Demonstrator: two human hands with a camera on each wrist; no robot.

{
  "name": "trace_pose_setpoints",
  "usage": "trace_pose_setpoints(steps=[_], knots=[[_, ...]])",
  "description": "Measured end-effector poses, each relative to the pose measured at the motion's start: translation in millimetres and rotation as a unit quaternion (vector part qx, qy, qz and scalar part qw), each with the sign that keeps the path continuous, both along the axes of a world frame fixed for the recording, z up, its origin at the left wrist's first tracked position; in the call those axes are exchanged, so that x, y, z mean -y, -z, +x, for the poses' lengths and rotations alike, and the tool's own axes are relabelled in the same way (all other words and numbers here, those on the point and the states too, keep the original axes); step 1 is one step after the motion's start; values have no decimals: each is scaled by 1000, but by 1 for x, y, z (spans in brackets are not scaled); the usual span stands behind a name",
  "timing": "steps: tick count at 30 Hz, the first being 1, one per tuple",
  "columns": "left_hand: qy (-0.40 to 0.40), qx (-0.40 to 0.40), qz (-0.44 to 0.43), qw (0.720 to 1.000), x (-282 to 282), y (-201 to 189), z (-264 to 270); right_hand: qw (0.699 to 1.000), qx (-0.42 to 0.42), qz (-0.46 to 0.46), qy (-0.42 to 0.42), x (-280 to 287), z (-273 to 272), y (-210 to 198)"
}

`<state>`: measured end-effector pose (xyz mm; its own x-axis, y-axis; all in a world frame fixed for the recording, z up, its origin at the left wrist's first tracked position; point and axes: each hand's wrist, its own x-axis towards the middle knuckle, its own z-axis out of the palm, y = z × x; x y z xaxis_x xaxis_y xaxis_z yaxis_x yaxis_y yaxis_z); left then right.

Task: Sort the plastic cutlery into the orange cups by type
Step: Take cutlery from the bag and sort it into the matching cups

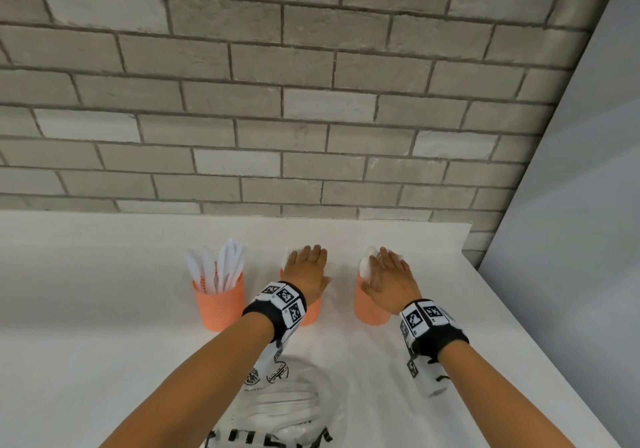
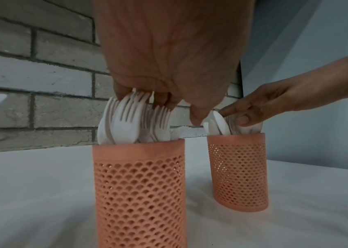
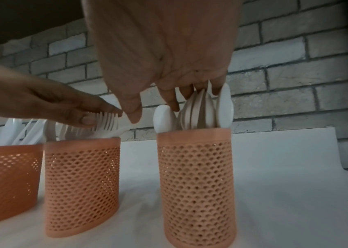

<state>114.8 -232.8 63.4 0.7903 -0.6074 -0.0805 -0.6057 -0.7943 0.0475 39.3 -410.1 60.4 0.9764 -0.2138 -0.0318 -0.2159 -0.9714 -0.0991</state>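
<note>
Three orange mesh cups stand in a row on the white table. The left cup (image 1: 218, 303) holds white knives (image 1: 216, 267). My left hand (image 1: 306, 265) lies flat over the middle cup (image 2: 140, 184), its fingertips (image 2: 162, 100) touching the tops of the white forks (image 2: 124, 120). My right hand (image 1: 386, 272) rests the same way on the white spoons (image 3: 198, 110) standing in the right cup (image 3: 196, 176). Neither hand grips a piece. In the right wrist view the left hand (image 3: 62, 104) lies over the fork cup (image 3: 81, 167).
A clear plastic bag (image 1: 287, 409) with white cutlery in it lies near the table's front, between my forearms. A brick wall (image 1: 311, 101) rises right behind the cups. The table's right edge (image 1: 519, 309) runs along a grey panel.
</note>
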Motion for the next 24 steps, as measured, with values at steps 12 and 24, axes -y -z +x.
trace_pose_setpoints(steps=[12,24], knots=[[-14,-80,-191,978,-30,-54,-8,958,190,194,-89,-44,-39,-29],[-35,-208,-283,936,-146,-36,-85,950,-172,93,-245,-167,-75,33]])
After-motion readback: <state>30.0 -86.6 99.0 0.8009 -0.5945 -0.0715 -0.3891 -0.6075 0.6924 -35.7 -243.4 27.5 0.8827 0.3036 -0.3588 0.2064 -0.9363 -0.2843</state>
